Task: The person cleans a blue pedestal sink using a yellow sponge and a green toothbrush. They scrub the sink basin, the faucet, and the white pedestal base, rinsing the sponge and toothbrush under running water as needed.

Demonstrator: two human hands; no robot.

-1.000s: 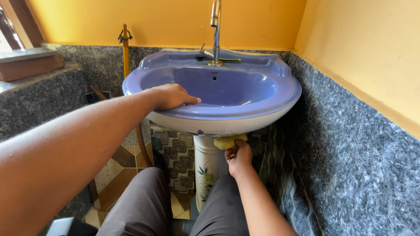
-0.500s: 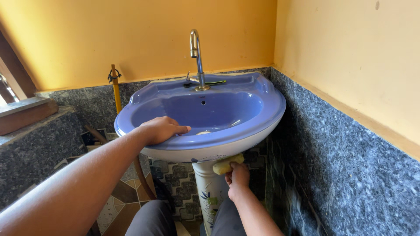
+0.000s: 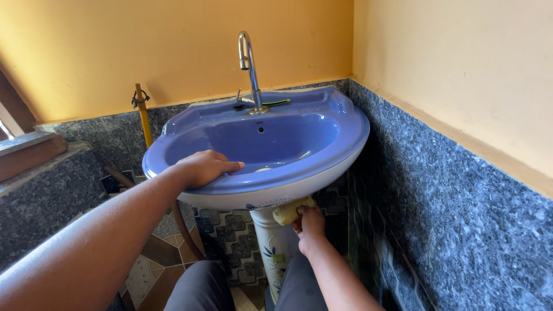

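Note:
A blue wash basin (image 3: pixel 340 132) stands on a white pedestal (image 3: pixel 273 242) with a blue flower pattern. My left hand (image 3: pixel 204 167) rests palm down on the basin's front rim, fingers together, holding nothing. My right hand (image 3: pixel 310 226) is below the basin and grips a yellow sponge (image 3: pixel 288 212), which presses against the white underside where the bowl meets the pedestal. A chrome tap (image 3: pixel 249 69) rises at the back of the basin.
Dark speckled granite (image 3: pixel 449 196) lines the lower walls close on the right and behind, with yellow-orange wall above. A yellow pipe (image 3: pixel 142 115) stands left of the basin. Patterned tiles (image 3: pixel 227 230) cover the wall and floor below. My knees are at the bottom.
The view has tilted up and shifted, so the basin sits lower and further left. My right hand with the sponge slid slightly left along the underside. My left hand stays on the rim.

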